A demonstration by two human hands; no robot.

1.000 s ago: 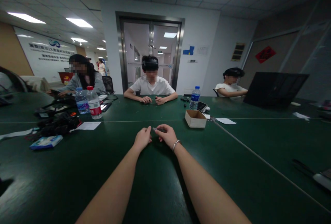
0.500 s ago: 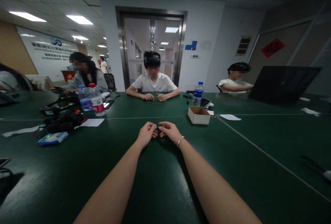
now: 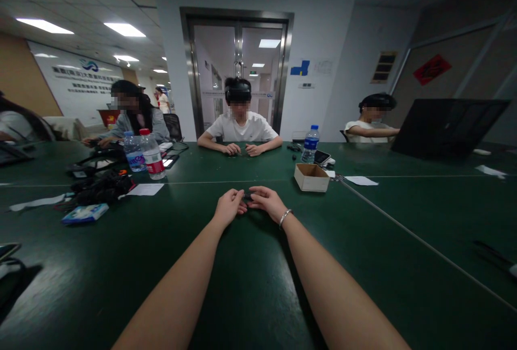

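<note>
Just above the green table (image 3: pixel 258 264), my two hands meet in front of me. A small dark object (image 3: pixel 247 196), too small to name, sits between their fingertips. My left hand (image 3: pixel 230 208) is closed, pinching it from the left with thumb and forefinger. From the right, my right hand (image 3: pixel 267 203), with a silver bracelet (image 3: pixel 284 217) at the wrist, has curled fingers and thumb on the same object. Part of the object is hidden by the fingers.
An open cardboard box (image 3: pixel 311 180) stands right of my hands, with a water bottle (image 3: pixel 311 144) behind it. To the left are two bottles, dark straps (image 3: pixel 100 186) and a tissue pack (image 3: pixel 85 213). A person (image 3: pixel 240 126) in a headset sits opposite; a large black monitor (image 3: pixel 448 126) stands right.
The fingers of my right hand have shifted slightly and loosened a little around the small dark object. My left hand keeps about the same pose. The view has tilted slightly.
</note>
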